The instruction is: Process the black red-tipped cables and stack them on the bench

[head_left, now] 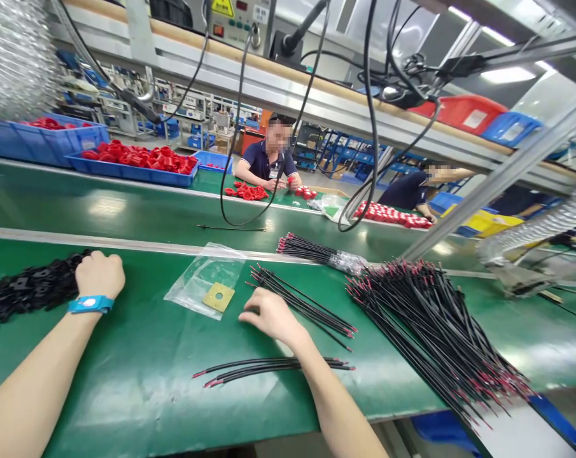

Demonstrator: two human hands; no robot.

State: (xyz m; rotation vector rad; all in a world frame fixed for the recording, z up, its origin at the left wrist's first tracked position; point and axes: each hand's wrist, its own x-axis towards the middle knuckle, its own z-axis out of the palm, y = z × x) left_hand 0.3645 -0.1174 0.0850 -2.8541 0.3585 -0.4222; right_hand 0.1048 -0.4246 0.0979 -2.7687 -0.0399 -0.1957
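The black parts (34, 286) lie in a loose heap at the far left of the bench (149, 394). The left hand (100, 275) is at the heap's right end with its fingers curled downward; whether this grip has hold of a part cannot be told. Caution: the parts are thin, irregular and jumbled, so they may interlock and lift in multiples.

The right hand (271, 315) is beside the left end of the small cable group (311, 308). Its grip is partly open, a gap between thumb and fingers, with no item visible in it. Caution: the cables are slim, round and smooth-sheathed, so a careless contact could roll or fan them. The right forearm crosses the near cables (249, 367) and could drag them.

Between the hands lies a clear plastic bag (187, 286), thin and creased, with a flat yellow plate (218, 296) having a round central hole. A brush of the hand could shift the bag.

At right, the large cable stack (435, 331), black with red ends, projects past the bench's near edge; a knock could dislodge strands.
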